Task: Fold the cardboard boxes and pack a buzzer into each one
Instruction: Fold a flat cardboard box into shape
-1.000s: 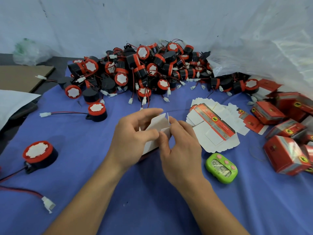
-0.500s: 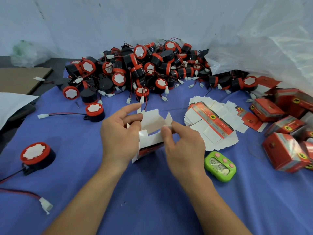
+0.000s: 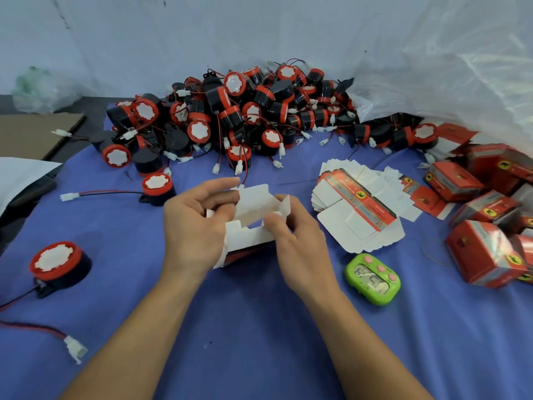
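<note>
At our left a loose buzzer (image 3: 57, 265) sits near the counter (image 3: 259, 327) edge. Our left hand (image 3: 196, 226) and right hand (image 3: 300, 249) both pinch the half-folded cardboard box (image 3: 253, 223), flaps up, above open blue cloth. Right of them lie flat blanks (image 3: 357, 215), a green timer (image 3: 373, 280) and folded boxes (image 3: 487, 252). The buzzer pile (image 3: 230, 116) lines the white wall (image 3: 202, 30).

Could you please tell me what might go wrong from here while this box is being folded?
The left hand and right hand pinch the half-folded box by thin flaps; one could crease or tuck wrongly. Wires from the buzzer pile trail close behind it and may snag. The green timer lies beside the right wrist and could get knocked.
</note>
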`<state>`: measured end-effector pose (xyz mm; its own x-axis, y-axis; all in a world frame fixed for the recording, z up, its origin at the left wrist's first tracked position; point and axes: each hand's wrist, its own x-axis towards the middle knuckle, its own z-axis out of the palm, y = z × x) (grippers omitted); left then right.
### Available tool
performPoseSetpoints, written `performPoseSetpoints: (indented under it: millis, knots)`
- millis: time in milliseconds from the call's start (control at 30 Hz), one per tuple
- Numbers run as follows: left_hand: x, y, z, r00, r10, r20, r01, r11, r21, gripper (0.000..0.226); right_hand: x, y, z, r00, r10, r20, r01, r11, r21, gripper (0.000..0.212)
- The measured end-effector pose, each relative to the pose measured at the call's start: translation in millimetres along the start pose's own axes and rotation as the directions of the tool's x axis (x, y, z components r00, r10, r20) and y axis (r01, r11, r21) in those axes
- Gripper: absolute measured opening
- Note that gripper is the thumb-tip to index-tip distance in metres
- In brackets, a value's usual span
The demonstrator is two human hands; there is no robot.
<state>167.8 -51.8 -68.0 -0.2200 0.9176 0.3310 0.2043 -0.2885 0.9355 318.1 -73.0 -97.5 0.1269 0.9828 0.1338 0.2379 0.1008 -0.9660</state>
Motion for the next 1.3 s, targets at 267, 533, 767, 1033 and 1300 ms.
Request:
performPoseSetpoints:
  millis: [267, 533, 767, 1033, 1300]
  knots:
    - [1, -9, 10, 0.995, -0.083, -0.052, 0.078, 0.992, -0.101, 0.052, 5, 6, 6, 0.99, -0.028, -0.138, 0.005, 0.987, -0.163, 0.017]
    - [5, -14, 12, 0.996, -0.018, -0.083, 0.02, 1.0, 0.022, 0.054, 3, 2, 2, 0.989, -0.072, -0.132, 0.038, 0.969, -0.243, 0.022]
    - [7, -13, 12, 0.971, -0.215, -0.103, 0.197, 0.968, -0.157, 0.035, 3, -4, -3, 0.998, -0.058, -0.021, 0.056, 0.995, -0.085, 0.017]
    - [-7, -10, 5, 0.829, -0.207, 0.52, 0.307, 0.945, -0.113, 0.04, 12, -9, -25, 0.986, -0.081, -0.146, 0.068, 0.993, -0.092, 0.016]
    - [-10, -13, 19, 0.85, -0.324, 0.416, 0.36, 0.933, -0.008, 0.053, 5, 0, -25, 0.989, 0.009, 0.151, 0.044, 0.937, -0.345, 0.043]
